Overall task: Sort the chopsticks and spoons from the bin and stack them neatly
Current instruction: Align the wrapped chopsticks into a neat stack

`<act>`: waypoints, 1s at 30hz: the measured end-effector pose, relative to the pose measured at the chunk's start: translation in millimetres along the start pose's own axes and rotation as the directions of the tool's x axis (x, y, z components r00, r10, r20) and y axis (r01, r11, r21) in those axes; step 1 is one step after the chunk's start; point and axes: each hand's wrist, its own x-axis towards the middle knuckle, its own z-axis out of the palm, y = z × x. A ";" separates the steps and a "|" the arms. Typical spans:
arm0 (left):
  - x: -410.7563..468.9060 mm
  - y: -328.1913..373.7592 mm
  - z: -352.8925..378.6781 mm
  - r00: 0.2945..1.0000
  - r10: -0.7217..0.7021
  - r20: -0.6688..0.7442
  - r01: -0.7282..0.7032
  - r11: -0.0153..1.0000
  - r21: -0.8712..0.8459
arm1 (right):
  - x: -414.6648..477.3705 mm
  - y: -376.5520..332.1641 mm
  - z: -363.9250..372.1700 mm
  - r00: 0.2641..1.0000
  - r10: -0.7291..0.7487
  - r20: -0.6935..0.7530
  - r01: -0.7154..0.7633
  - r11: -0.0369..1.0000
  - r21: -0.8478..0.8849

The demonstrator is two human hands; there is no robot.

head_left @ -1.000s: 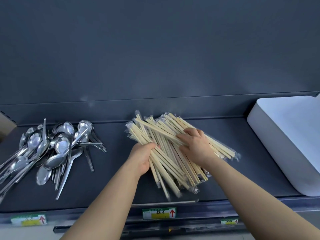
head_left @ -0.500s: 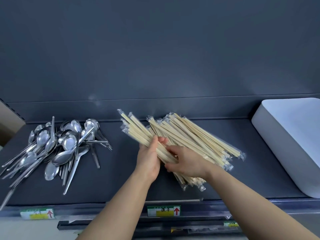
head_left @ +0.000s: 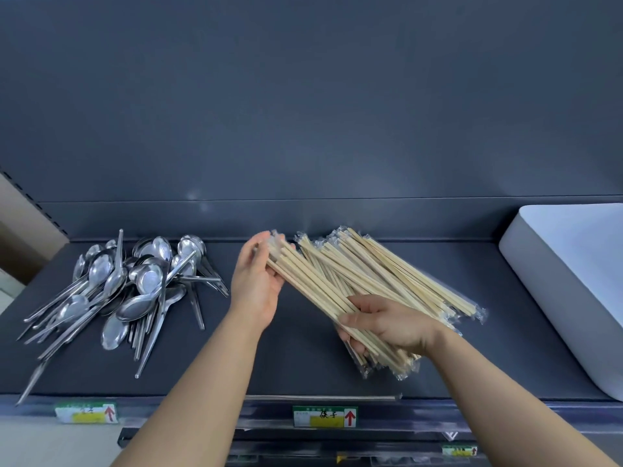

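I'm watching the right hand (head_left: 391, 326) curling round slim pale wooden chopsticks (head_left: 371, 274) in crinkly clear sleeves. The left hand (head_left: 257, 283), fingers nearly straight, is pressing their far ends.

The left hand (head_left: 256, 284) has slid to the far ends of the chopsticks (head_left: 371, 274), palm flat against them. The right hand (head_left: 391, 323) now grips them nearer the front edge of the shelf (head_left: 303, 365).

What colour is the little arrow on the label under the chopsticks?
The arrow is red, pointing up; the head view shows it best.
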 end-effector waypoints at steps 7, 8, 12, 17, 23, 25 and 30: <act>-1.9 5.6 3.1 0.994 -0.006 0.113 -0.003 0.997 0.078 | 7.6 5.1 2.0 0.997 -0.052 0.060 0.032 0.956 0.292; -4.0 6.4 5.7 0.988 -0.010 0.154 -0.005 0.995 0.098 | 8.4 4.6 3.2 0.997 -0.053 0.061 0.032 0.951 0.307; -8.9 3.3 14.9 0.960 -0.100 0.262 0.092 0.995 0.041 | 11.6 -1.7 6.7 0.995 -0.072 0.062 0.049 0.949 0.312; 2.2 3.1 21.8 0.983 -0.156 0.095 0.171 0.969 -0.178 | 6.7 -15.9 2.6 0.994 -0.105 0.039 0.090 0.958 0.273; 20.3 16.7 3.7 0.992 -0.082 -0.099 0.038 0.922 -0.386 | 1.0 -4.9 -9.5 0.931 0.048 -0.361 0.174 0.810 0.559; 12.2 10.1 12.9 0.989 -0.094 -0.118 0.044 0.928 -0.370 | 8.9 -7.3 -0.3 0.888 0.101 -0.449 0.197 0.798 0.570; 3.8 0.5 24.1 0.976 -0.115 -0.184 0.044 0.934 -0.355 | 6.6 -19.5 11.4 0.812 0.061 -0.580 0.137 0.947 0.292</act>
